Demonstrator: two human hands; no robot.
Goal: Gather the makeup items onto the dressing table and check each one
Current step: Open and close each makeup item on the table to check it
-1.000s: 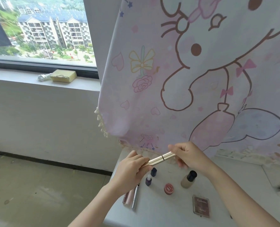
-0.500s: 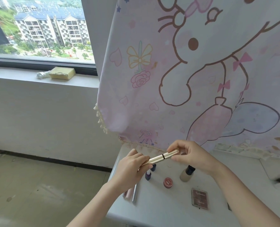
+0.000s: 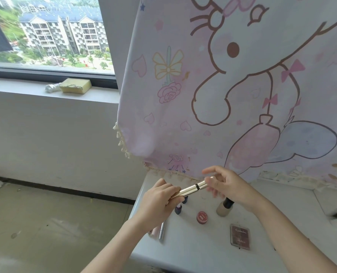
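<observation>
Just above the white bench [image 3: 193, 251], the left hand [image 3: 159, 201] grips a slim gold tube [image 3: 191, 188] while the right hand [image 3: 228, 186] pinches its far end; the palette [image 3: 240, 236] bears script lettering too small to read

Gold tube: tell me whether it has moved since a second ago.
No, barely. The gold tube stays above the small dark bottles, left of the foundation bottle; its right end tips slightly higher.
</observation>
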